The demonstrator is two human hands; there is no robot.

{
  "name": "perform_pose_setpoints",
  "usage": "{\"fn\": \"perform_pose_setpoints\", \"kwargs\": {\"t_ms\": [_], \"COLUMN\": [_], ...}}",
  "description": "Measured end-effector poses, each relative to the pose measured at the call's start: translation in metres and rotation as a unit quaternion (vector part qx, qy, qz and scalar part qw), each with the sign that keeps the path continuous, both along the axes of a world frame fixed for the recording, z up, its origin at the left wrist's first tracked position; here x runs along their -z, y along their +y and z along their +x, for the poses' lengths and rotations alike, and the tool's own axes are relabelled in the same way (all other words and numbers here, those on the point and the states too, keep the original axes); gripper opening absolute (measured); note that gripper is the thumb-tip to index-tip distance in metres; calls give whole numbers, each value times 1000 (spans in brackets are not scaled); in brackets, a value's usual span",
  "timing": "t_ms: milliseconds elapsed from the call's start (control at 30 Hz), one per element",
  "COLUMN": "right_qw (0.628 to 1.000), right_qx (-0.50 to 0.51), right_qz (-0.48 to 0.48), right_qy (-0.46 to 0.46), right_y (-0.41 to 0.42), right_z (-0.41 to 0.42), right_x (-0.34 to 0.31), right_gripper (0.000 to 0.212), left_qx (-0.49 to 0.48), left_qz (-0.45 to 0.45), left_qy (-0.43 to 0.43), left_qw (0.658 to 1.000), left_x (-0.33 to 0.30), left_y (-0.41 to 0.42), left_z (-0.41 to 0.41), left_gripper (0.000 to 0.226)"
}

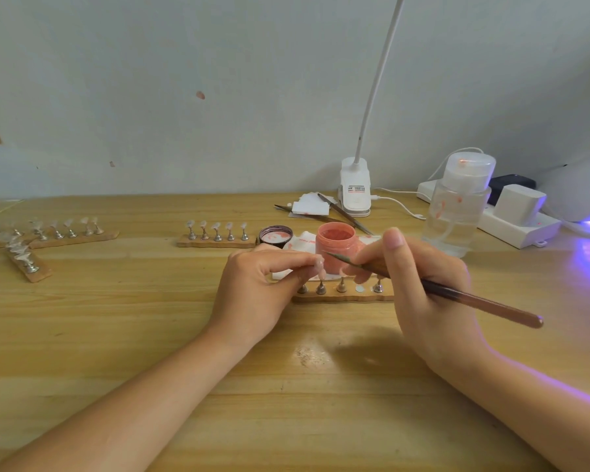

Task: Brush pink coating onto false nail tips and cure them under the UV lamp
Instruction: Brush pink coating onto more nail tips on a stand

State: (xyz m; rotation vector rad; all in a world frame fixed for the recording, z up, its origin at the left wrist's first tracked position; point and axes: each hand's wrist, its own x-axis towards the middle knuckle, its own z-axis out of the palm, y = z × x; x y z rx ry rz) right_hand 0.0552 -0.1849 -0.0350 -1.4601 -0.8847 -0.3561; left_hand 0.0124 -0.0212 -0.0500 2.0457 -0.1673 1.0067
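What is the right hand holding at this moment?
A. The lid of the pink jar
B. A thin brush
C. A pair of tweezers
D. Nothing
B: the right hand grips a thin brush, its tip pointing at the nail tip that the left hand pinches.

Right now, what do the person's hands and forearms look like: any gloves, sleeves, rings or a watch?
Both are bare. The left hand and right hand wear no gloves, and no rings show. Both forearms are uncovered to the frame's edge: no sleeves, watch or bracelet in view. The right thumbnail is short and looks unpainted. Violet lamp light tints the right forearm's outer edge.
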Motion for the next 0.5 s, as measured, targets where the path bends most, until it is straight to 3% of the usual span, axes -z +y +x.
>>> {"fn": "perform_pose_setpoints", "kwargs": {"t_ms": [200, 367, 500], "right_qw": [1000, 999, 1000], "right_qx": [-11, -14, -2], "right_qz": [5, -1, 5], "right_qy": [15, 49, 12], "right_y": [1, 1, 0], "right_z": [-1, 1, 2], "right_x": [0, 1, 0], "right_gripper": [40, 45, 39], "left_qx": [1, 1, -1], "left_qz": [-1, -4, -5], "left_qy": [1, 8, 13], "left_qw": [1000, 1000, 1000], "left_x": [-2, -2, -3], "left_y": [-1, -1, -2], "left_z": [-1, -1, -2], "left_gripper": [44, 29, 31]}}
